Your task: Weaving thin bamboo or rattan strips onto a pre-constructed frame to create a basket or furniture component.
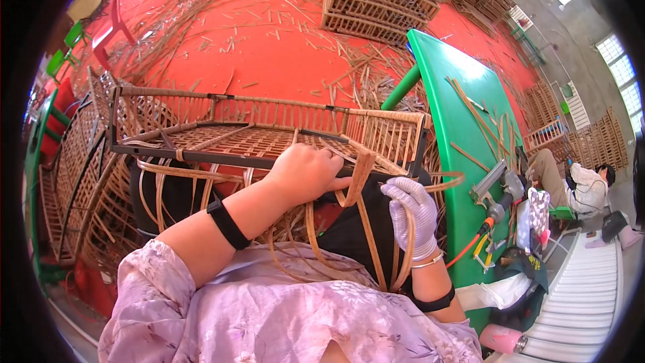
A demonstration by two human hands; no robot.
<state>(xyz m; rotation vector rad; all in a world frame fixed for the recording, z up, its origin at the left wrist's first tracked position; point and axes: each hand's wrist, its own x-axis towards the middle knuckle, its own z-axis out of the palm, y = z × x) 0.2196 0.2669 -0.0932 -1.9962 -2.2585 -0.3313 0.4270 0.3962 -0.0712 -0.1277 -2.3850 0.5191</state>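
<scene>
Wicker fills most of what we see: a long rattan rack with a dark metal frame lies on our lap, its long side running from left to right. Our left hand rests on the front rail of the rack, bare, with its fingers curled down over the rail and a flat cane strip that loops up just beside them. Our right hand, in a white glove, sits a little lower and to the right, fingers closed around the thin canes of that loop. The strip runs down from the rail toward our lap, so the left hand is nearer its top end. On the green bench to the right lies a nail gun.
</scene>
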